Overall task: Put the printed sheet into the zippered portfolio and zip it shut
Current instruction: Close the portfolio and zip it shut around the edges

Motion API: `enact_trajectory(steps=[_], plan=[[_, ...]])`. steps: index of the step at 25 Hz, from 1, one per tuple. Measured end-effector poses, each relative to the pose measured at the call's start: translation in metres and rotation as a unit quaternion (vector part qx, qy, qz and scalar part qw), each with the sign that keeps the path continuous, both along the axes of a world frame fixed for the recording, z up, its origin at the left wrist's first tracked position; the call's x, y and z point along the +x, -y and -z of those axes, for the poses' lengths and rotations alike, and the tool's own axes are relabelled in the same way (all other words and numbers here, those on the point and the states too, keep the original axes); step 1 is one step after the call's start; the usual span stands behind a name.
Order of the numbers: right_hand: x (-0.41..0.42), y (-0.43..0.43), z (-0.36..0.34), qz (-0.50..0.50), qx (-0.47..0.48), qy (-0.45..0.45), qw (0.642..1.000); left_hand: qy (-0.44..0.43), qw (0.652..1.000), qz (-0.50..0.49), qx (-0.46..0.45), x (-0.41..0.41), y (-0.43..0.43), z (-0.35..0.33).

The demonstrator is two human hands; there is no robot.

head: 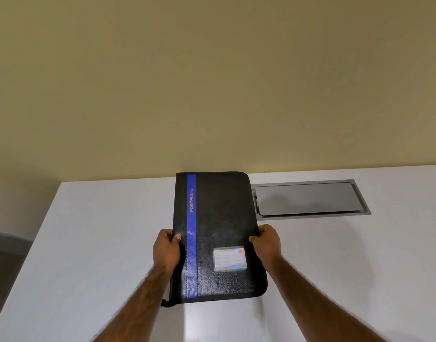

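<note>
Both my hands grip the closed black portfolio [219, 230] by its long sides. My left hand [166, 250] curls round the spine side with its thumb on the cover, and my right hand [267, 243] pinches the opposite edge, each about midway along. The portfolio's far right corner sits just beside the left end of the grey hatch [308, 198] set in the white table [88, 243]. Its long axis and blue stripe [191, 243] run away from me toward the wall [212, 82], which meets the table just behind the hatch. Bare tabletop lies near-side of the hatch, and leftward to the table's edge. Whether the portfolio rests on the table I cannot tell.
</note>
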State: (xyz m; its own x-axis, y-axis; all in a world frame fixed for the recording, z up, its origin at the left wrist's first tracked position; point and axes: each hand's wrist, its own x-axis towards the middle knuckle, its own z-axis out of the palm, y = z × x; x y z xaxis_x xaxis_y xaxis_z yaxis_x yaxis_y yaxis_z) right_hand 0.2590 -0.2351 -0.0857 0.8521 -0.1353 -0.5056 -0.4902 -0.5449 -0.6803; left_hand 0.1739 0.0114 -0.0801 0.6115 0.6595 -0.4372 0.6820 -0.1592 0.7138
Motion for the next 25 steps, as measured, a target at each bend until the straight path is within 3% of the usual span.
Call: enact_trajectory(steps=[20, 25], plan=[[0.006, -0.01, 0.004, -0.021, -0.021, 0.019, 0.999, -0.011, 0.998, 0.023, 0.064, 0.011, 0.004, -0.001], [0.001, -0.014, 0.006, -0.051, -0.082, 0.037, 0.995, -0.034, 0.98, 0.091, 0.173, -0.002, 0.02, -0.003]])
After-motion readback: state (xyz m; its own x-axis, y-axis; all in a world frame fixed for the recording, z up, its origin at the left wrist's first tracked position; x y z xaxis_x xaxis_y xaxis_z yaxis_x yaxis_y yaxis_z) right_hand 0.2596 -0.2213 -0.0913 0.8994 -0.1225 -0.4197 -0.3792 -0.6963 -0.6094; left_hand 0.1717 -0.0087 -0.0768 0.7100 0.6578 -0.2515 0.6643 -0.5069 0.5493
